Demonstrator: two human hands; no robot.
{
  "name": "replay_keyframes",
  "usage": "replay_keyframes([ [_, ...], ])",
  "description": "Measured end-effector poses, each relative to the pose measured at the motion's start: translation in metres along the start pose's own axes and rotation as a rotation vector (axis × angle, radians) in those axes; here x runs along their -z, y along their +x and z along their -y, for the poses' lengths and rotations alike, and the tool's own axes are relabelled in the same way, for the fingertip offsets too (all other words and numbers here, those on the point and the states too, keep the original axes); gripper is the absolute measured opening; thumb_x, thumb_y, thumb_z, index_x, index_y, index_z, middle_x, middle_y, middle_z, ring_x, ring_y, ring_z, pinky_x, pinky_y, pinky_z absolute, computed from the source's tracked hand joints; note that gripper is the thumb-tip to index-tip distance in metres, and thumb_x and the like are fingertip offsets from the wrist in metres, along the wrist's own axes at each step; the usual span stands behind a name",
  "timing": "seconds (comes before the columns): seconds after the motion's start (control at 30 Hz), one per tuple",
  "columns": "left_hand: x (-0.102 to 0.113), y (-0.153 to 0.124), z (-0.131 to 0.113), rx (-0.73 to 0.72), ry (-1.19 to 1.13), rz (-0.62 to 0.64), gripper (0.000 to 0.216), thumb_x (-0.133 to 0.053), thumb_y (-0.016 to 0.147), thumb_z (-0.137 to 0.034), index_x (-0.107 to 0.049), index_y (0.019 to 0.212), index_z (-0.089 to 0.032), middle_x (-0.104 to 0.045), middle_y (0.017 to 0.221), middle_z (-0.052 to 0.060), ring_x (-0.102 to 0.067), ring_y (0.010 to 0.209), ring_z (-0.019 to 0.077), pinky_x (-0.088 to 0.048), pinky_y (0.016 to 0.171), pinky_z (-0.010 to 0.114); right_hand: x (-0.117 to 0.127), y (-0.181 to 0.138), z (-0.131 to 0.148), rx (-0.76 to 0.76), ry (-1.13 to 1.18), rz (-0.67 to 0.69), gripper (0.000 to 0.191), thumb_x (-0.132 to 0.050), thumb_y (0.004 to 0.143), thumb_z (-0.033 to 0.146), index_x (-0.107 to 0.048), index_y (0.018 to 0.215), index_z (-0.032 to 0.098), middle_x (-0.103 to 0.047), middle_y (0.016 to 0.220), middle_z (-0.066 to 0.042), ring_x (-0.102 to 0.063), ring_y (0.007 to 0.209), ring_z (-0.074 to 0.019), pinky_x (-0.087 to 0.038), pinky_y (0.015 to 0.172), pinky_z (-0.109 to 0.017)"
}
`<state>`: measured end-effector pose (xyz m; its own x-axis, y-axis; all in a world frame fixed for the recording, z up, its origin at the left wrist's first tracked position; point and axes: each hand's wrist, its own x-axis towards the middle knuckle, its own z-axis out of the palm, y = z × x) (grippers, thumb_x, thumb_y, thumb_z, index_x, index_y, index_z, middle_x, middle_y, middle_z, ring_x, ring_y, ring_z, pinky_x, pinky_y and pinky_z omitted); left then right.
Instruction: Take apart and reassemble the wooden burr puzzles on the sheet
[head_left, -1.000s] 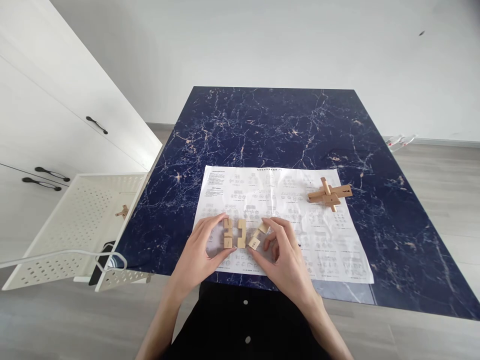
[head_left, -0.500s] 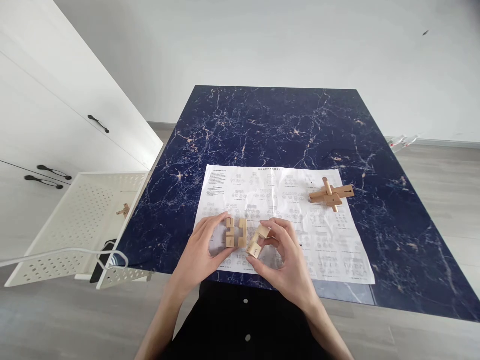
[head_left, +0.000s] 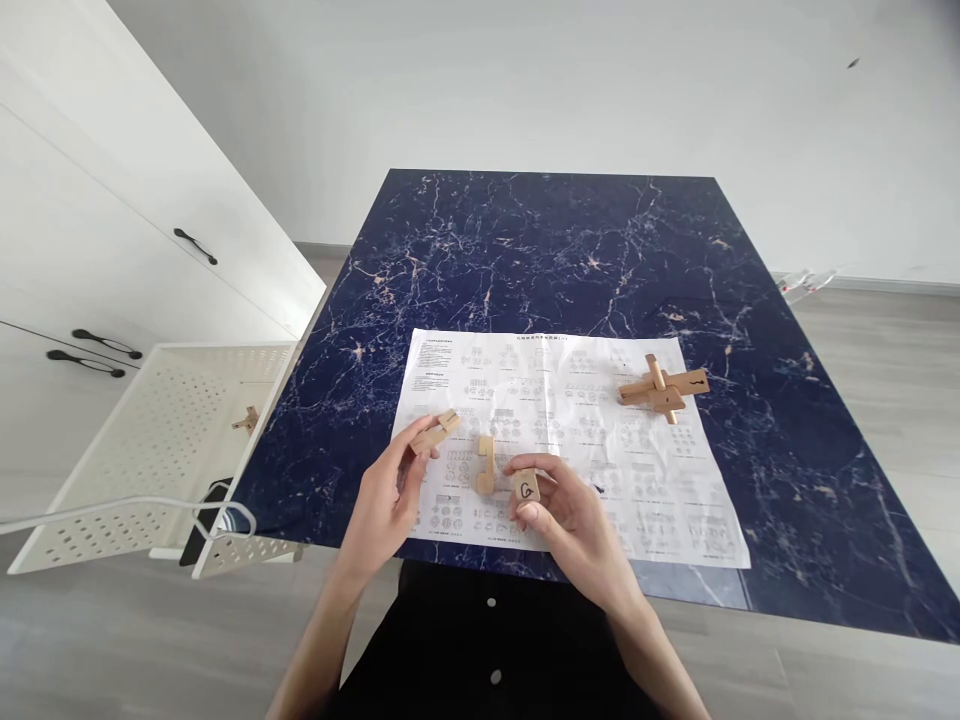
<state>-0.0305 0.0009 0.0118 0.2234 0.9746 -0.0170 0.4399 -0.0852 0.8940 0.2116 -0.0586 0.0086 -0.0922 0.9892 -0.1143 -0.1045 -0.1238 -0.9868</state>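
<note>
My left hand (head_left: 386,500) pinches a notched wooden puzzle piece (head_left: 436,433) and holds it tilted just above the printed instruction sheet (head_left: 570,400). My right hand (head_left: 570,520) grips a second wooden piece (head_left: 526,487) whose end, marked with a handwritten figure, faces me. Between the two hands a third notched piece (head_left: 486,463) lies flat on the sheet, touched by neither hand.
An assembled wooden cross puzzle (head_left: 663,388) rests on the sheet's far right corner. The sheet lies on a dark blue marble table (head_left: 555,250). A white perforated tray (head_left: 157,440) with a small wooden piece (head_left: 247,420) stands at the left, beside white cabinets (head_left: 112,240).
The pieces sat grouped between both hands on the sheet. Now my left hand has lifted one away to the left, my right hand has raised another, and one stays lying between.
</note>
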Motion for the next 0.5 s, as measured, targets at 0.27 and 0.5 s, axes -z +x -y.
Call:
replay_keyframes([
  [0.27,-0.002,0.000,-0.009,0.166,-0.408,-0.044,0.043,-0.073,0.104,-0.053,-0.061,0.129,-0.021,-0.083,0.120,0.013,-0.078,0.116,0.0305,-0.063,0.097,0.041,-0.001,0.002,0.002,-0.028,-0.152,-0.114,0.034,-0.057,0.112,0.055,-0.070,0.114,0.023,-0.069,0.086,-0.004,-0.067,0.079,-0.0215,-0.058,0.076,-0.036],
  [0.5,-0.008,0.009,-0.027,0.430,-0.837,0.011,0.051,-0.078,0.098,-0.058,-0.068,0.128,-0.018,-0.076,0.133,0.014,-0.076,0.077,0.0184,-0.063,0.057,0.028,-0.002,0.001,0.001,-0.054,-0.073,-0.070,0.035,-0.056,0.112,0.055,-0.068,0.117,0.023,-0.066,0.078,-0.001,-0.061,0.067,-0.0175,-0.054,0.065,-0.032],
])
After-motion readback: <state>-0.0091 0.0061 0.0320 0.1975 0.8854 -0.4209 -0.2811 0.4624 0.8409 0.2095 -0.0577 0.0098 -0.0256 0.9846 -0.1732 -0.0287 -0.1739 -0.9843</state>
